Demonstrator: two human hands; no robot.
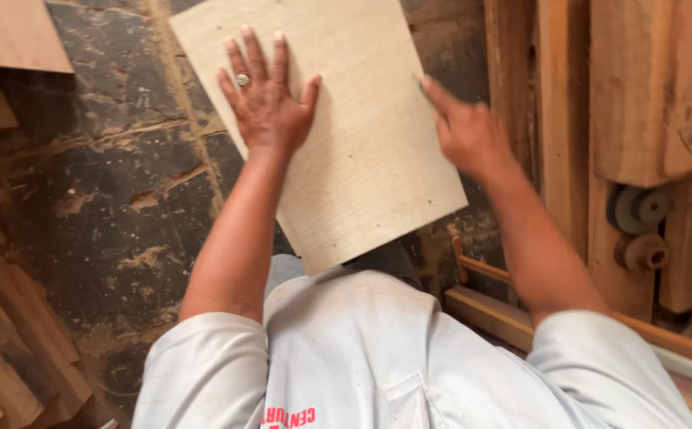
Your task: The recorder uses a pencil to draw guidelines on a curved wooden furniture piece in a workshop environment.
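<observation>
A pale plywood board (362, 151) lies tilted in front of me, above my lap. My left hand (265, 95) rests flat on its left part, fingers spread, a ring on one finger. My right hand (465, 131) is over the board's right edge, blurred, and seems to pinch a thin dark pencil-like thing (421, 87) whose tip touches the board. I wear a light grey shirt (378, 357).
The floor (108, 183) is dark and worn, with sawdust. Wooden offcuts (12, 342) are stacked at lower left, another board (12, 32) at top left. Thick timber beams (640, 87) and round metal parts (638, 210) stand at right. A wooden rail (489, 306) runs by my right side.
</observation>
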